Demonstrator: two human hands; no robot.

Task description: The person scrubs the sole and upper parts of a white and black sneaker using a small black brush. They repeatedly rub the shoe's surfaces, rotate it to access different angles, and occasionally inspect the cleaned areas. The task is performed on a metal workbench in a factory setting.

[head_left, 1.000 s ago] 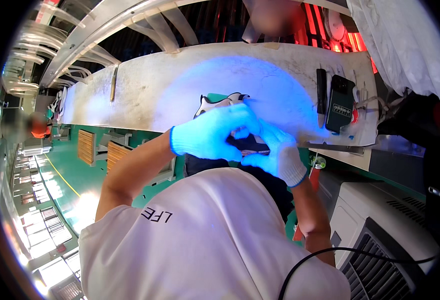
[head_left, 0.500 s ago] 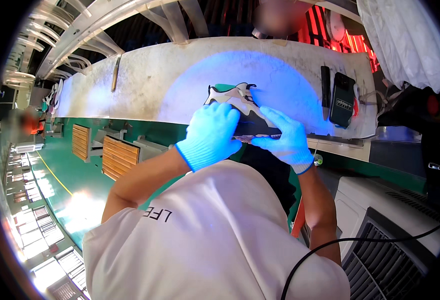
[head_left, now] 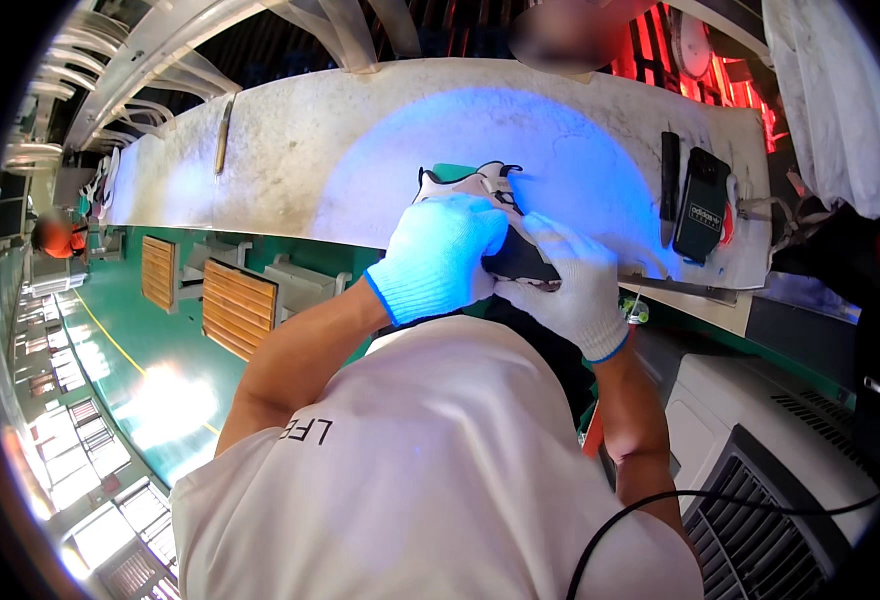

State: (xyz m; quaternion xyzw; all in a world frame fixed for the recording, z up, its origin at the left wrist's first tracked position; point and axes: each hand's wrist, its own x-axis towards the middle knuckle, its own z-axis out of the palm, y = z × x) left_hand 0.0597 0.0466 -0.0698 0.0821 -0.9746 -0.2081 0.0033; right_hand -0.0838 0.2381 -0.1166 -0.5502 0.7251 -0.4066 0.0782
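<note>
A beige and black shoe (head_left: pixel 520 258) with a green inside is held at the near edge of the table, within a patch of blue light. My left hand (head_left: pixel 442 252), in a knitted glove, lies across the shoe's top, its fingers bent over the upper. My right hand (head_left: pixel 572 280), gloved too, grips the dark part at the shoe's right side, with the thumb underneath. Black loops stand at the far end, beyond my hands. The glove backs hide much of the shoe and most fingertips.
A long pale worktable (head_left: pixel 290 150) curves across. On it lie a thin tool (head_left: pixel 224 135) at left, and a black bar (head_left: pixel 669 185) and dark phone (head_left: pixel 702 205) at right. Wooden-topped stools (head_left: pixel 240 305) stand left. A grey machine (head_left: pixel 730 400) and black cable (head_left: pixel 650 497) are near my right arm.
My left hand has slid right across the shoe's upper, closer to my right hand. My right hand has turned slightly and dropped a little nearer to me. The view has shifted a little.
</note>
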